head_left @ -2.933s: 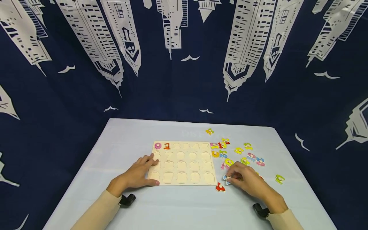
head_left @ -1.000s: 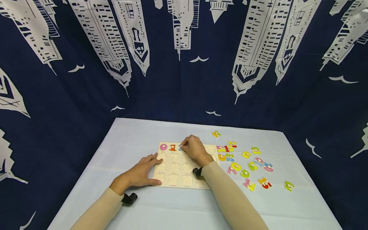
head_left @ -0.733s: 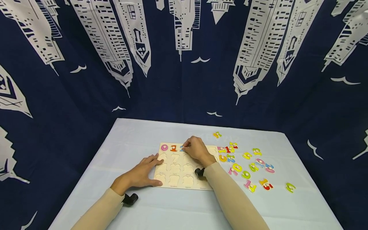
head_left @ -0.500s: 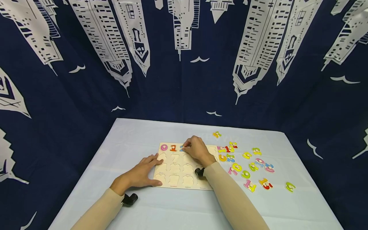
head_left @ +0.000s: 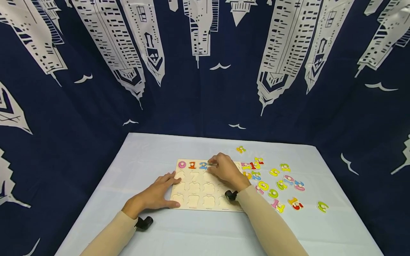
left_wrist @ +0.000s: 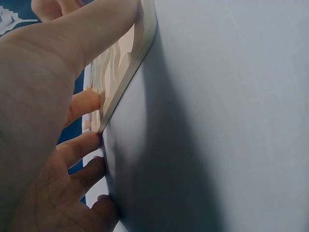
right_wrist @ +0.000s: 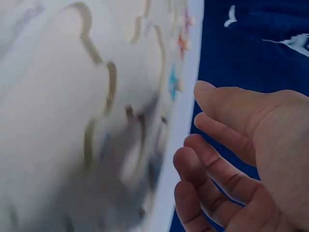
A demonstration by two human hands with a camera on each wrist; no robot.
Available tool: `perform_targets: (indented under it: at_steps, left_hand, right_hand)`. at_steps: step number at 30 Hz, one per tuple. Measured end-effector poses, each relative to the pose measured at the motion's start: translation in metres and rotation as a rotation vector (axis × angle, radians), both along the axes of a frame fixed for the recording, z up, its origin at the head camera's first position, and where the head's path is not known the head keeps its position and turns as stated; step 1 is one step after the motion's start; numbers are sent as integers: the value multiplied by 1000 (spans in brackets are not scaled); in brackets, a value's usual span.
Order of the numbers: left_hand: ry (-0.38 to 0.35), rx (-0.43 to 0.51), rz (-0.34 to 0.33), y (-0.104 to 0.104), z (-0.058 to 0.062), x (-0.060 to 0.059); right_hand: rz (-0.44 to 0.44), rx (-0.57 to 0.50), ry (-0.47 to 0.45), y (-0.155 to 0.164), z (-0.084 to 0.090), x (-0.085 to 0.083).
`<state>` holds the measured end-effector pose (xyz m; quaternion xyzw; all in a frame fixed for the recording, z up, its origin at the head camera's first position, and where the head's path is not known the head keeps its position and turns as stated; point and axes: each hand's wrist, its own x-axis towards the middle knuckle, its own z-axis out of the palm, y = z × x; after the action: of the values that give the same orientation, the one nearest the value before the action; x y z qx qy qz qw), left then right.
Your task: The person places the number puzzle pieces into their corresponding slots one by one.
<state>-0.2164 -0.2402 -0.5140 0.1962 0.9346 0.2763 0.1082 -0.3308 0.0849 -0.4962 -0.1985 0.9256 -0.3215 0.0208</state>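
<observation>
Board point(head_left: 205, 190) on desk point(head_left: 153, 149): 0, 1, blue 2 point(head_left: 203, 165) seated, other slots bare. Your right hand point(head_left: 224, 170) relaxed beside 2, holding nothing; left hand point(head_left: 155, 195) flat, steadying board. Loose numbers point(head_left: 275, 185) wait right.

Person's arms, head view. Both forearms wear close-fitting long sleeves of plain beige fabric, without print or visible seams: left sleeve point(head_left: 109, 236), right sleeve point(head_left: 270, 227). Each sleeve ends at the wrist in a smooth cuff. A small black, rounded camera unit is strapped at each wrist, just past the cuff: left wrist camera point(head_left: 144, 223), right wrist camera point(head_left: 231, 195). The left hand point(head_left: 153, 195) and right hand point(head_left: 225, 169) are bare, with no gloves, rings or watch showing in any of the three views.
</observation>
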Motion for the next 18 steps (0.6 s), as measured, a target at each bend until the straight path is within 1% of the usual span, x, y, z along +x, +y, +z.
perform_targets:
  at_steps: [4,8,12,18]
  left_hand:
    - [-1,-7,0,1,-1,-2]
    - [0,-9,0,2,1,-2]
    - [-4,-3,2,2,2,-2]
    - [-12,0,4,3,2,-1]
  right_hand:
    - [4,-13,20,25,12,10]
    - [-1,-21,56,57,22,22]
    - [-24,-1,84,95,26,37]
    - [-75,47,119,160,26,64]
